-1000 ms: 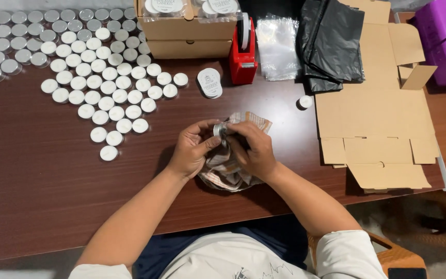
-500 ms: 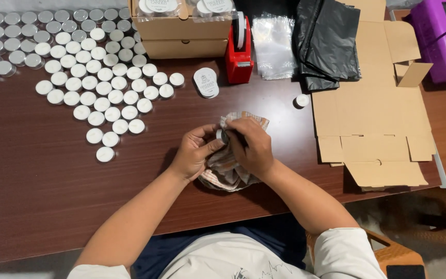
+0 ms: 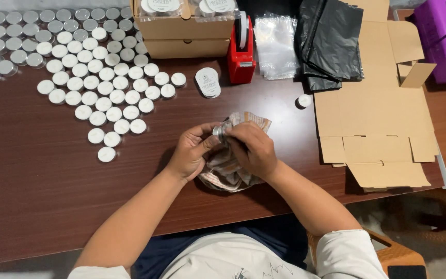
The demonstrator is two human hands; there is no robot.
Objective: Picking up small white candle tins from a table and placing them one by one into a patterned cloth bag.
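Both hands meet over the near middle of the dark wooden surface (image 3: 37, 196). The left hand (image 3: 191, 152) curls its grip around a small silver tin (image 3: 218, 131), pinching it at the fingertips, while the right hand (image 3: 253, 147) closes over the same tin from the other side. Beneath them lies a crumpled patterned cloth (image 3: 228, 173), touching both hands. Off to the left, rows of white-lidded tins (image 3: 99, 98) cover the surface. A red tape dispenser (image 3: 241, 51) stands further back, and flattened cardboard (image 3: 375, 124) lies to the right.
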